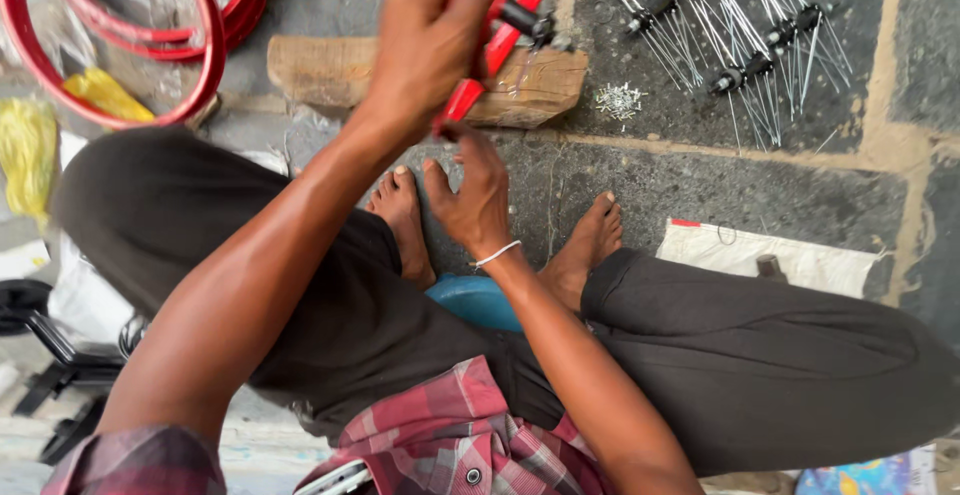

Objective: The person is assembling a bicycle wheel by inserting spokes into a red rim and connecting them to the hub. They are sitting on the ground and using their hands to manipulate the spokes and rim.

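My left hand [430, 40] is raised and closed round a red bicycle rim [495, 45], which I see edge-on as two red bars slanting down to the left. A black hub [527, 21] with thin spokes sits against the rim just right of that hand. Below it, my right hand [470, 195] has its fingers spread, with a white thread at the wrist. Its fingertips reach the rim's lower end [452, 120]; I cannot tell whether they grip it. My bare feet [590, 240] rest on the stone floor on either side of that hand.
A wooden block [330, 70] lies behind the rim. Several red rims [150, 30] are stacked top left beside yellow plastic bags [100, 95]. Hubs with spoke bundles [740, 70] and a small pile of metal bits [618, 101] lie top right. A white sack [780, 260] lies at right, and a blue seat [475, 300] is under me.
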